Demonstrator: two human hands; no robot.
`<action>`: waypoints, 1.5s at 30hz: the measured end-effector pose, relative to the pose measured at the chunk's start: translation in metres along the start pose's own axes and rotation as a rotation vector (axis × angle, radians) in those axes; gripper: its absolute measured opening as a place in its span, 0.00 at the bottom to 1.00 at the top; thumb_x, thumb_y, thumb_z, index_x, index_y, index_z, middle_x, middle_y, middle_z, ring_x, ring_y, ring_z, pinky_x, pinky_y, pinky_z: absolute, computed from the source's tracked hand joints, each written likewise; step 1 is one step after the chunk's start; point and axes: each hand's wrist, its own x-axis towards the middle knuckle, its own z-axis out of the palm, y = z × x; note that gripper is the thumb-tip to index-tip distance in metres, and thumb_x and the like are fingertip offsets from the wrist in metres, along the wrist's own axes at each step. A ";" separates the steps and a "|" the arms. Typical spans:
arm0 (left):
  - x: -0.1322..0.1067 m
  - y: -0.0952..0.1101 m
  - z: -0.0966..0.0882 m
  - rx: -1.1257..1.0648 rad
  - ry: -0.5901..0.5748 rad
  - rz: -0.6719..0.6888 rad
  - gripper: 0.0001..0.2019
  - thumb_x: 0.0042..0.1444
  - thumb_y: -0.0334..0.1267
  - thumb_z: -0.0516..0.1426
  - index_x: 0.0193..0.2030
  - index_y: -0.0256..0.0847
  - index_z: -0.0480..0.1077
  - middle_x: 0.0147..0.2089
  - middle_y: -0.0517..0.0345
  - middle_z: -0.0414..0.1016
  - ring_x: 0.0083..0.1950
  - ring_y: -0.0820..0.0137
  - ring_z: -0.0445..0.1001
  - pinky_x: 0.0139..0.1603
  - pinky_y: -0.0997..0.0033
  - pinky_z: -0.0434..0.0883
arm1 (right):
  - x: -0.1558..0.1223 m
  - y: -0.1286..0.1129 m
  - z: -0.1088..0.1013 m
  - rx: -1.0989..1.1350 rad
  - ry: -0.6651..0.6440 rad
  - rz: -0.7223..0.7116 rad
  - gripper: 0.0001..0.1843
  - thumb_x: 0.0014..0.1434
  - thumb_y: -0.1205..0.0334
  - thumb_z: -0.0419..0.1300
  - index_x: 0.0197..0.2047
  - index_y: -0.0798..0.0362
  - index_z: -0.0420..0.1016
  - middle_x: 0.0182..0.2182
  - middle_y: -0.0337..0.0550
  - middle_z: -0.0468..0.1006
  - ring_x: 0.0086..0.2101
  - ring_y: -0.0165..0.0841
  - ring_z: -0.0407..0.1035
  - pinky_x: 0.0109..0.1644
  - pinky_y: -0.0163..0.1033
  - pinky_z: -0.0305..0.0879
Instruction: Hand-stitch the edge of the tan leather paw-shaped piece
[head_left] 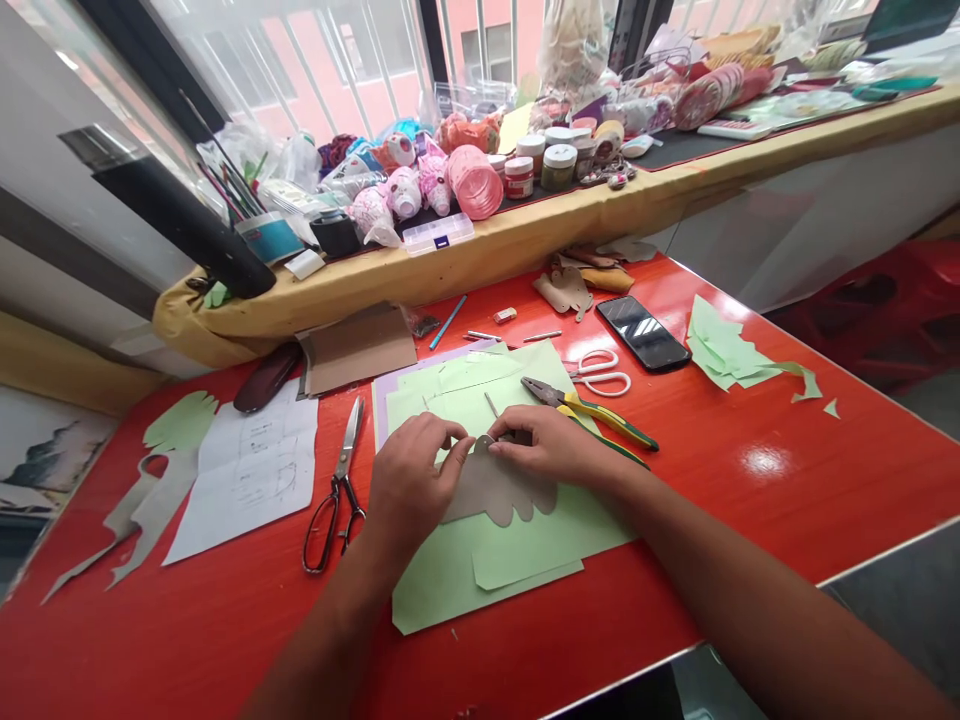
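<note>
my left hand and right hand pinch, fingertips narrowed, the top edge of a matte grey-brown cutout with a scalloped lower rim. it lies flat on pale green paper sheets atop the glossy red table, pliers just beside.

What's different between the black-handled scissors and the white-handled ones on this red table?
The black-handled scissors look clearly longer than the white-handled scissors. The black-handled pair lies left of the left hand, blades pointing away from the person; the white-handled pair lies crosswise beyond the right hand, beside the phone, blades mostly hidden. Both lie flat on the red table, untouched; the hands pinch the tan cut-out.
</note>
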 end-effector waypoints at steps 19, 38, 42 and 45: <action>-0.009 0.007 0.017 0.215 -0.064 0.198 0.09 0.71 0.39 0.55 0.41 0.41 0.75 0.37 0.53 0.78 0.38 0.62 0.73 0.40 0.62 0.63 | -0.001 -0.005 -0.001 -0.072 -0.016 -0.005 0.05 0.65 0.64 0.62 0.40 0.52 0.81 0.38 0.42 0.83 0.38 0.34 0.74 0.40 0.37 0.64; -0.009 0.007 0.020 0.195 -0.061 0.092 0.07 0.68 0.35 0.55 0.41 0.42 0.74 0.37 0.53 0.79 0.39 0.62 0.74 0.40 0.62 0.64 | -0.003 -0.006 -0.003 -0.036 -0.023 -0.009 0.08 0.64 0.66 0.62 0.42 0.50 0.84 0.40 0.42 0.85 0.39 0.35 0.75 0.41 0.38 0.65; -0.008 0.007 0.019 0.003 -0.092 -0.058 0.04 0.65 0.35 0.58 0.39 0.44 0.74 0.36 0.58 0.78 0.36 0.66 0.73 0.38 0.65 0.64 | -0.003 -0.008 -0.003 -0.025 -0.038 0.006 0.08 0.65 0.65 0.61 0.42 0.50 0.84 0.40 0.42 0.85 0.40 0.35 0.75 0.41 0.38 0.66; -0.007 0.007 0.017 -0.164 -0.116 -0.188 0.03 0.62 0.34 0.59 0.37 0.45 0.75 0.36 0.60 0.78 0.34 0.68 0.71 0.35 0.68 0.65 | -0.003 -0.009 -0.004 -0.022 -0.043 0.014 0.08 0.65 0.64 0.61 0.42 0.50 0.84 0.40 0.42 0.85 0.39 0.35 0.75 0.41 0.38 0.66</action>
